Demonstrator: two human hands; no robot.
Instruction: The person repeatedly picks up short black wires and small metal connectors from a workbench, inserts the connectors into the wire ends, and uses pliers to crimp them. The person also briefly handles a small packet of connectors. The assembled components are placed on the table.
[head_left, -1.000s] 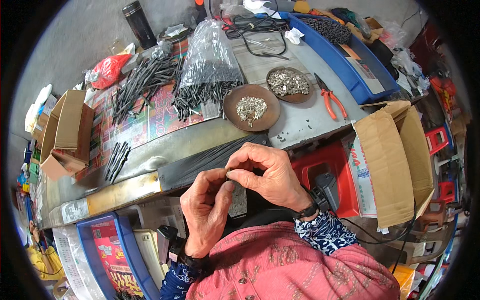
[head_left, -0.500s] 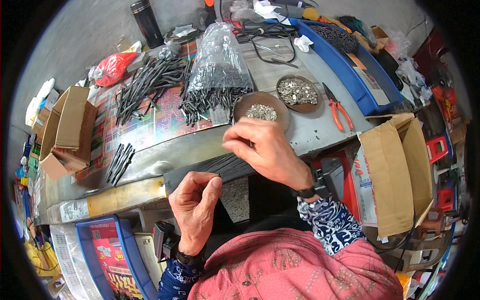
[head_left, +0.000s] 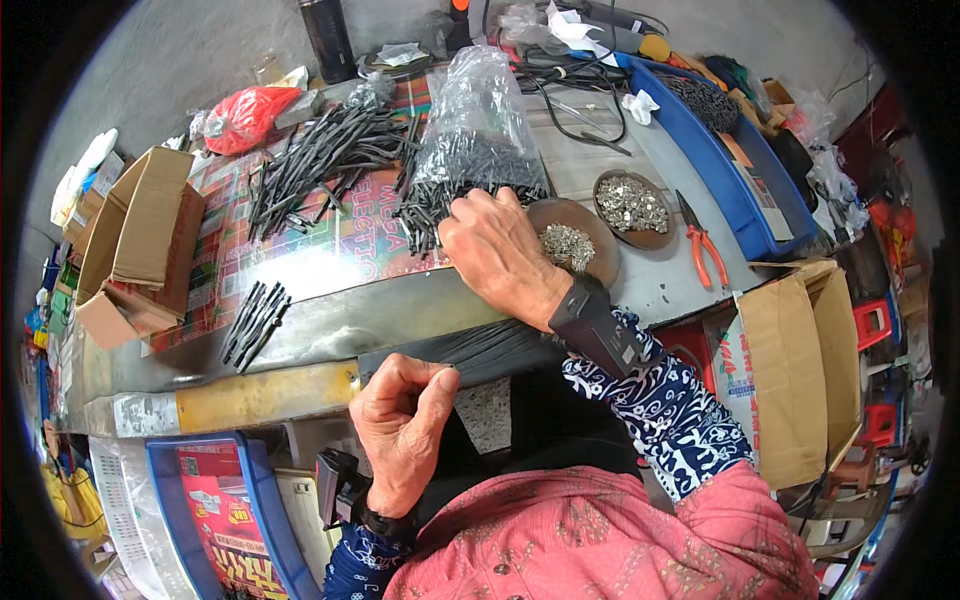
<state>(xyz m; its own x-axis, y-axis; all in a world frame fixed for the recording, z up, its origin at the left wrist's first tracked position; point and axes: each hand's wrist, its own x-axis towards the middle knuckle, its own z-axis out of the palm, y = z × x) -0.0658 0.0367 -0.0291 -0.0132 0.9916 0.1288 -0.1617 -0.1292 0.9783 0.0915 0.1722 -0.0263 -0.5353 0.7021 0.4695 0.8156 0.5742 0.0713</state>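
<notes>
My left hand (head_left: 405, 425) is closed in a pinch in front of the table edge. A tiny dark tip shows between its thumb and forefinger, too small to name. My right hand (head_left: 505, 250) reaches over the table with fingers bent down at the short black pieces (head_left: 418, 215) by the mouth of a clear plastic bag (head_left: 482, 110). Its fingertips are hidden behind the knuckles. Beside that hand, a round brown dish (head_left: 600, 262) holds small silvery metal parts (head_left: 567, 246). A second dish (head_left: 655, 238) with flatter silvery parts stands to its right.
Orange-handled pliers (head_left: 705, 250) lie right of the dishes. Long black strips (head_left: 325, 160) are heaped behind, and several thin black pieces (head_left: 257, 325) lie at left. Cardboard boxes (head_left: 150, 230) and a long blue bin (head_left: 725, 170) flank the work area. Another blue bin (head_left: 262, 500) sits below.
My right hand has moved from in front of the near dish forward and left to the short black pieces. My left hand keeps its pinch nearly in place. The view has shifted slightly.
</notes>
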